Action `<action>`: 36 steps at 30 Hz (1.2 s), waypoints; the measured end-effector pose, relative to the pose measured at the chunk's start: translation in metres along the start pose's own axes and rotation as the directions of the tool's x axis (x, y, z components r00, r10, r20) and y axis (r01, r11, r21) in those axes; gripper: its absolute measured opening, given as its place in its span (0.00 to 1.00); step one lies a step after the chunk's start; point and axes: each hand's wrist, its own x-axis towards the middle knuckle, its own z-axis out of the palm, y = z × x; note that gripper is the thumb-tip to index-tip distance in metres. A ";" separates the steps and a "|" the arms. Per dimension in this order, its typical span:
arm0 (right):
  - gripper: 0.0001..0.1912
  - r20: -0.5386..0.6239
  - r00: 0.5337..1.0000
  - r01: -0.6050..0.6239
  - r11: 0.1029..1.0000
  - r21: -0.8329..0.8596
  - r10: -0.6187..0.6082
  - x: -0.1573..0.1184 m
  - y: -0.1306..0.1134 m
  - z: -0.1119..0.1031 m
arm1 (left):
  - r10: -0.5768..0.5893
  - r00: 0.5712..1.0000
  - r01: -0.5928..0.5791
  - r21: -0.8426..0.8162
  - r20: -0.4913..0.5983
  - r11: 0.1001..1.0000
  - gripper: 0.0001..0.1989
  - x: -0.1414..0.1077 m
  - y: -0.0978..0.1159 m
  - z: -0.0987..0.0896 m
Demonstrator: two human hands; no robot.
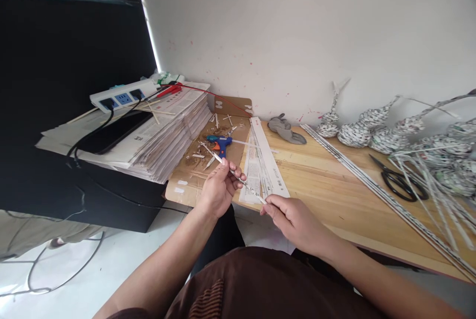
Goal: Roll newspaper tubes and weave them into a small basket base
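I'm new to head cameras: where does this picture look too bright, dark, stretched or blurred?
Head view throughout: the floor nearly washes out at lower left; the black panel shows little detail; the forearms seem stretched toward the bottom edge; the left hand and right hand look fairly sharp.

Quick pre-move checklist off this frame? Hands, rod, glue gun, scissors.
1. Left hand gripping rod: ok, between thumb and fingers.
2. Right hand gripping: ok, pinching a pale end.
3. One rod across both hands: cannot tell; the gap blends into the printed strips behind.
4. Glue gun set down: ok, on cardboard. Hot: cannot tell.
5. Cardboard free of scraps: not ok, scattered around the gun.
6. Scissors set down: ok, on the table.
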 end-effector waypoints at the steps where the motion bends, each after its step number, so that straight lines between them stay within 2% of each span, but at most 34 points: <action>1: 0.21 0.033 0.999 -0.017 0.999 0.047 0.015 0.001 0.000 0.001 | -0.003 1.000 0.003 0.000 -0.001 1.000 0.13 0.000 0.000 0.000; 4: 0.23 0.230 0.969 -0.151 0.951 0.269 0.089 0.004 0.002 0.003 | -0.010 1.000 0.010 -0.002 0.002 1.000 0.12 -0.001 0.000 -0.001; 5: 0.23 0.226 0.970 -0.148 0.951 0.270 0.087 0.005 0.002 0.003 | -0.009 1.000 0.009 -0.002 0.004 1.000 0.12 -0.001 0.000 -0.001; 8: 0.21 0.031 1.000 -0.003 0.998 0.056 0.001 0.006 0.000 0.004 | -0.006 1.000 0.006 -0.003 0.008 1.000 0.12 -0.001 0.000 -0.002; 10: 0.20 0.003 1.000 0.012 0.999 0.029 -0.013 0.007 -0.002 0.004 | -0.013 1.000 0.013 -0.009 0.015 1.000 0.12 0.000 -0.001 -0.002; 13: 0.22 0.213 0.974 -0.133 0.958 0.253 0.079 0.009 -0.001 0.003 | -0.027 0.999 0.027 -0.015 0.025 1.000 0.12 0.000 -0.001 -0.001; 14: 0.22 0.252 0.964 -0.160 0.947 0.278 0.089 0.010 -0.001 0.003 | -0.029 0.999 0.030 -0.014 0.027 0.999 0.12 0.000 -0.001 -0.001; 15: 0.22 0.238 0.968 -0.145 0.958 0.248 0.085 0.010 0.000 0.004 | -0.030 0.999 0.030 -0.011 0.027 0.999 0.12 0.000 -0.002 -0.001; 17: 0.21 0.068 0.998 -0.008 0.999 0.034 0.006 0.010 -0.001 0.005 | -0.027 0.999 0.027 -0.006 0.025 1.000 0.12 -0.001 -0.002 -0.002; 19: 0.20 -0.083 0.989 0.105 0.974 -0.200 -0.124 0.011 -0.002 0.007 | -0.024 0.999 0.024 -0.001 0.022 1.000 0.12 -0.001 -0.003 -0.003; 20: 0.19 -0.097 0.985 0.116 0.965 -0.234 -0.142 0.011 -0.002 0.008 | -0.026 0.999 0.026 0.000 0.023 1.000 0.12 -0.001 -0.003 -0.003; 21: 0.20 -0.073 0.991 0.099 0.976 -0.192 -0.115 0.012 -0.001 0.008 | -0.028 0.999 0.028 0.001 0.024 1.000 0.12 -0.001 -0.003 -0.003; 23: 0.21 0.073 0.997 -0.012 0.999 0.033 0.009 0.014 0.001 0.008 | -0.036 0.999 0.036 -0.001 0.030 0.999 0.12 -0.002 -0.003 -0.002; 25: 0.22 0.204 0.976 -0.115 0.973 0.199 0.073 0.016 0.002 0.007 | -0.040 0.999 0.040 -0.006 0.032 0.999 0.12 -0.002 -0.003 -0.002; 27: 0.22 0.158 0.987 -0.066 0.985 0.158 0.040 0.016 0.002 0.006 | -0.038 0.999 0.038 -0.009 0.031 0.999 0.12 -0.002 -0.004 -0.002; 29: 0.20 0.017 0.999 0.039 0.999 0.014 -0.039 0.015 0.001 0.006 | -0.036 0.999 0.037 -0.009 0.032 0.999 0.12 -0.002 -0.005 -0.002; 30: 0.19 -0.015 0.998 0.058 0.998 -0.018 -0.059 0.015 0.001 0.006 | -0.040 0.999 0.040 -0.009 0.034 0.999 0.12 -0.001 -0.005 -0.002; 31: 0.19 -0.001 0.999 0.046 0.999 0.012 -0.046 0.015 0.001 0.006 | -0.046 0.998 0.046 -0.009 0.037 0.999 0.12 -0.002 -0.006 -0.002; 32: 0.19 0.061 0.998 0.001 0.995 0.096 -0.007 0.015 0.001 0.006 | -0.054 0.998 0.054 -0.009 0.039 0.998 0.12 -0.002 -0.006 -0.002; 34: 0.20 0.245 0.967 -0.139 0.946 0.293 0.066 0.017 0.003 0.006 | -0.066 0.997 0.066 -0.010 0.043 0.998 0.12 -0.002 -0.006 -0.001; 36: 0.20 0.315 0.945 -0.203 0.907 0.370 0.083 0.018 0.004 0.005 | -0.067 0.997 0.067 -0.007 0.042 0.998 0.13 -0.003 -0.006 0.000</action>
